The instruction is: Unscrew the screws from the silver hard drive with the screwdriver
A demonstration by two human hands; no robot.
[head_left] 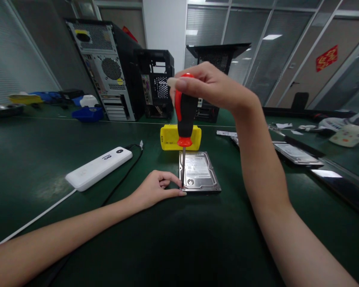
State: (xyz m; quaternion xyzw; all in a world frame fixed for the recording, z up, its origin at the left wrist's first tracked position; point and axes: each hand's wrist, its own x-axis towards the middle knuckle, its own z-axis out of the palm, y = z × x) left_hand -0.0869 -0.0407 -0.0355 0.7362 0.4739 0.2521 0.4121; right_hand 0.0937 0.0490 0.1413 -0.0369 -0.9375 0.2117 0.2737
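Nearest the camera, two bare forearms reach out over the dark green table (32, 167). The left hand (155, 190) lies on the tabletop with its fingers curled loosely, fingertips pinching at the screwdriver's thin metal shaft where it meets the near left corner of the hard drive (200, 173). The hard drive lies flat on the table, label up, directly ahead. The right hand (211, 85) is raised above it, clenched around the top of the red and black screwdriver (184, 115), which stands upright with its tip on that corner. To the left lies a white power bank (98, 168) with a black cable. Just behind the drive sits a yellow box (167, 139). Farther back, open computer towers (107, 67) stand on the table.
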